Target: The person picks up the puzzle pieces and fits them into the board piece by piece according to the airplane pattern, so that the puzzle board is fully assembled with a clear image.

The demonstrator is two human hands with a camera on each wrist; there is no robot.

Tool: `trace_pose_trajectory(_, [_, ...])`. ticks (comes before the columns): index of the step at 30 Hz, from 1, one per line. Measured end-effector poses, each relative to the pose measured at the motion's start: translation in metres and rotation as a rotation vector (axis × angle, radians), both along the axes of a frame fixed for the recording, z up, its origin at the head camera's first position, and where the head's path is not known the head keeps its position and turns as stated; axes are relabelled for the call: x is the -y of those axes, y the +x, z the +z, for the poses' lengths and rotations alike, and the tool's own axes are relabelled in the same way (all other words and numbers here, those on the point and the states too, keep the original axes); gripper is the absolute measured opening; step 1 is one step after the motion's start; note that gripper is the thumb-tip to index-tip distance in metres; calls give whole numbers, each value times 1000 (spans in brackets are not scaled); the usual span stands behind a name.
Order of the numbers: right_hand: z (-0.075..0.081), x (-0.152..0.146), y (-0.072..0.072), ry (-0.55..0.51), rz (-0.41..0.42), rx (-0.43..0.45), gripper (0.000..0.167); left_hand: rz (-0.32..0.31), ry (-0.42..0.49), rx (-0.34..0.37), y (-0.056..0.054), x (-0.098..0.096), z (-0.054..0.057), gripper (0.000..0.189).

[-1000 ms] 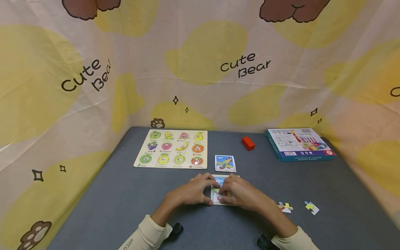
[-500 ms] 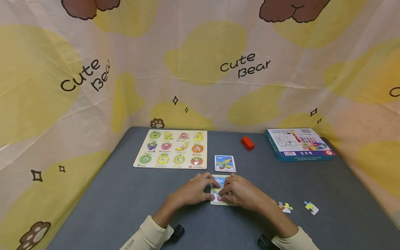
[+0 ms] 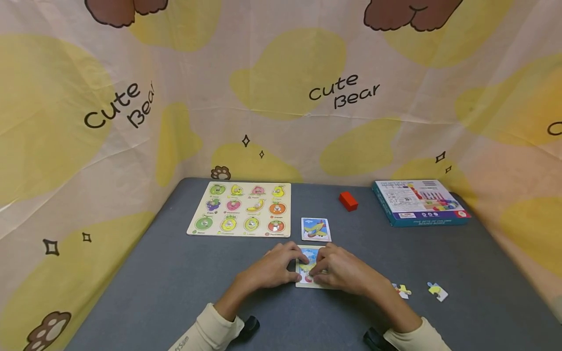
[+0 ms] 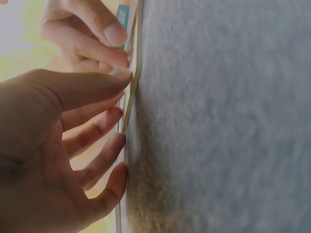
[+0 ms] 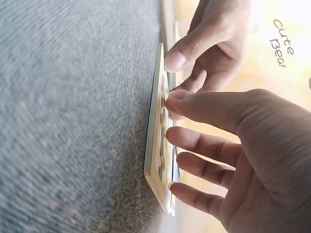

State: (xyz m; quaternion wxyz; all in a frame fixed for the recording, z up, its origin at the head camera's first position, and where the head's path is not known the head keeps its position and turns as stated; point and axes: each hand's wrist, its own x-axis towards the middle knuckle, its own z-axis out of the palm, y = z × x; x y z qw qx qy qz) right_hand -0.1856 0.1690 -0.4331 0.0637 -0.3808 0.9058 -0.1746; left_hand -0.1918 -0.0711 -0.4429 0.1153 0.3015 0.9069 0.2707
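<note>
A small jigsaw puzzle in a pale wooden tray (image 3: 307, 265) lies on the table between my hands. Blue sky and a bit of yellow show on it, and its right part is covered. My left hand (image 3: 276, 265) holds the tray's left side, its thumb at the near corner and index finger over the top. My right hand (image 3: 340, 268) works over the right half, thumb and index finger close together at a puzzle piece, which the fingers mostly hide. In the right wrist view, pieces (image 5: 163, 133) sit along the tray edge (image 5: 154, 126), some slightly raised.
Two loose puzzle pieces, one (image 3: 403, 291) partly behind my right forearm and another (image 3: 437, 291), lie at the right. A picture card with an airplane (image 3: 316, 229) is just beyond the tray. Farther back are a fruit board (image 3: 284, 234), a red block (image 3: 349, 201) and a box (image 3: 423, 204).
My right hand's fingertips have shifted slightly to the right over the puzzle, and its forearm covers more of the nearer loose piece. The left hand stays at the tray.
</note>
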Motion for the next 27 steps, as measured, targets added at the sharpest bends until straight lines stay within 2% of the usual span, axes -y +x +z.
trace_pose_trajectory(9, [-3,-2,0,-14,-52,59,14,43,23,-4,5,-6,0,32])
trace_pose_trajectory(14, [-5,-10,2,-46,-78,88,21,40,26,-6,7,-9,3,31])
trace_pose_trajectory(18, [-2,-26,8,-68,-127,97,24,21,25,3,7,-11,3,31])
trace_pose_trajectory(27, [5,-74,26,-23,-262,75,30,-22,31,15,5,-12,4,32])
